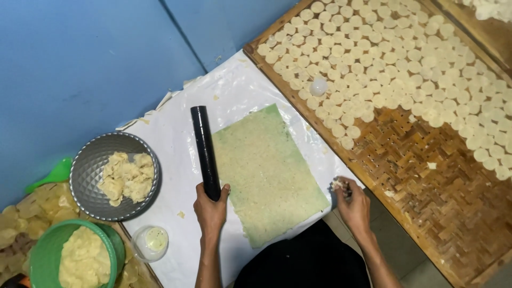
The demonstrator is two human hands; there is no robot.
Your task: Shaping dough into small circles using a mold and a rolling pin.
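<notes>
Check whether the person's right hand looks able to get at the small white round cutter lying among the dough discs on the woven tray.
Probably yes. The right hand sits at the woven tray's near edge, and only flat dough discs lie between it and the white cutter. It already pinches something small, so it may need to drop that first.

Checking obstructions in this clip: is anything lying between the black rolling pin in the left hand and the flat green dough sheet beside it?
Nothing visible. The left hand grips the rolling pin at its near end, and the pin lies along the dough sheet's left edge on the white plastic sheet. The right hand is past the opposite edge.
</notes>
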